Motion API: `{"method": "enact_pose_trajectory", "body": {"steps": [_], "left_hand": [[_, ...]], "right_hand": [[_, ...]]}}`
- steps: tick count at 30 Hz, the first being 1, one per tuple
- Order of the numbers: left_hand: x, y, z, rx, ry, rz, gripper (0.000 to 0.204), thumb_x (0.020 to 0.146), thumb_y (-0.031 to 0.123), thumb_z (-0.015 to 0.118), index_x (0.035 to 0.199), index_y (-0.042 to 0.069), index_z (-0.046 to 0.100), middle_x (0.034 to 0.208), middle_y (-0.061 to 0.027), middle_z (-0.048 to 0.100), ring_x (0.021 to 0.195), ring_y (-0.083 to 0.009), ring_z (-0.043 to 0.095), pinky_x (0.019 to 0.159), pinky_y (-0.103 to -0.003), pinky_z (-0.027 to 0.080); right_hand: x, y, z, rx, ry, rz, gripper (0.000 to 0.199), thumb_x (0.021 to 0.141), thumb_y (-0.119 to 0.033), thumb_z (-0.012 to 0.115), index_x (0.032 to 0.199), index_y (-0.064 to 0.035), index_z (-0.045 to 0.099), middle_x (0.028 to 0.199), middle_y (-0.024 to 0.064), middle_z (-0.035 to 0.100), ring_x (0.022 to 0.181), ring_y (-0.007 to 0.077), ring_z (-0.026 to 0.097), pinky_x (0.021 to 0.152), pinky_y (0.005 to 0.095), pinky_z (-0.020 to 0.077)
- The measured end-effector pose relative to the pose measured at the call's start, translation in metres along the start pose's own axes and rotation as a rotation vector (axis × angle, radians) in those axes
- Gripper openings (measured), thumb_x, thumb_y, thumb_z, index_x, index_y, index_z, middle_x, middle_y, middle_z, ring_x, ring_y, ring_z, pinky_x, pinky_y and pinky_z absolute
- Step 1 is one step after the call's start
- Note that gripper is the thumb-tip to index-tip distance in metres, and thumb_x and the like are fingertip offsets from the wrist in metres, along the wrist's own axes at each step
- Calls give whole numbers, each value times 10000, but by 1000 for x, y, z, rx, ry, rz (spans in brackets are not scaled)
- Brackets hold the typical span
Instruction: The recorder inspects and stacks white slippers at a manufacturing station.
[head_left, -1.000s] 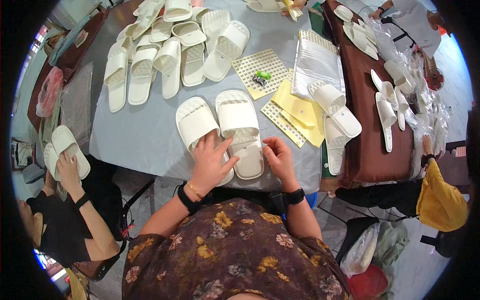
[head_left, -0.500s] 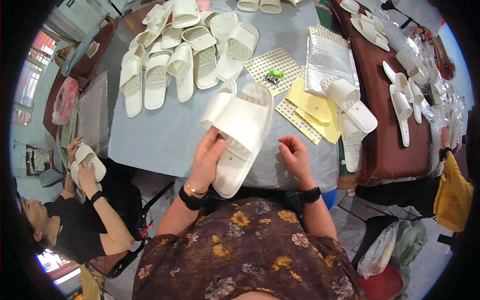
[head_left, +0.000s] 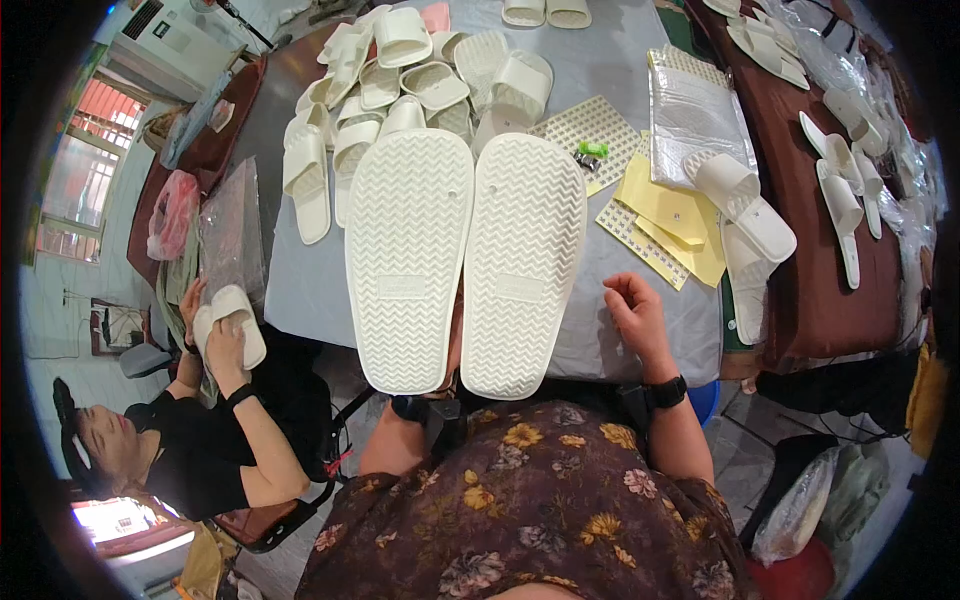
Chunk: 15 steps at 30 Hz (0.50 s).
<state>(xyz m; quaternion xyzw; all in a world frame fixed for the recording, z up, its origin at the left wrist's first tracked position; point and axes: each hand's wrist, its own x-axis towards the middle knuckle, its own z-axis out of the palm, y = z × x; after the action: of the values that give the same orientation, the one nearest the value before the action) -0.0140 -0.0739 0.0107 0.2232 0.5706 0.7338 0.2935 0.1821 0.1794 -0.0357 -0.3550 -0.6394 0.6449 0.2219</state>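
A pair of white slippers is turned with its zigzag-ridged soles toward me, the left sole (head_left: 410, 260) and right sole (head_left: 524, 265) side by side. Behind them my left hand (head_left: 456, 340) grips the pair; only a strip of it shows between the soles, and its fingers are hidden. My right hand (head_left: 640, 312) hovers apart from the slippers, above the front right of the table, with fingers curled and thumb against them. Whether something small is between those fingertips I cannot make out. Yellow sticker sheets (head_left: 668, 207) lie beyond this hand.
A heap of white slippers (head_left: 312, 190) covers the table's (head_left: 310, 285) far left. A silvery bubble pouch (head_left: 700, 120), a small green item (head_left: 593, 149) and more slippers (head_left: 760, 235) lie at right. A brown bench (head_left: 830, 310) stands beyond. At left a co-worker (head_left: 215, 420) handles slippers.
My left hand has turned the pair over, so the soles now face me instead of the straps. My right hand stays curled near the table's front. The view has shifted left.
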Motion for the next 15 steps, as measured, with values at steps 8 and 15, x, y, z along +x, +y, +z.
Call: {"method": "enact_pose_trajectory", "body": {"steps": [8, 15], "left_hand": [[7, -15, -9, -18, -39, 44, 497, 1017, 227, 499, 1440, -11, 391, 1421, -168, 491, 1259, -269, 525, 1023, -391, 481], [10, -32, -21, -59, -63, 74, 493, 1020, 234, 492, 1437, -11, 394, 1416, -170, 496, 1252, -270, 532, 1011, -393, 491]], "right_hand": [[0, 0, 2, -39, 9, 4, 118, 901, -65, 628, 998, 1, 638, 773, -30, 601, 687, 35, 523, 616, 213, 435], [-1, -2, 3, -52, 0, 7, 122, 905, -77, 630, 1003, -5, 641, 773, -38, 592, 685, 36, 516, 615, 213, 432]]}}
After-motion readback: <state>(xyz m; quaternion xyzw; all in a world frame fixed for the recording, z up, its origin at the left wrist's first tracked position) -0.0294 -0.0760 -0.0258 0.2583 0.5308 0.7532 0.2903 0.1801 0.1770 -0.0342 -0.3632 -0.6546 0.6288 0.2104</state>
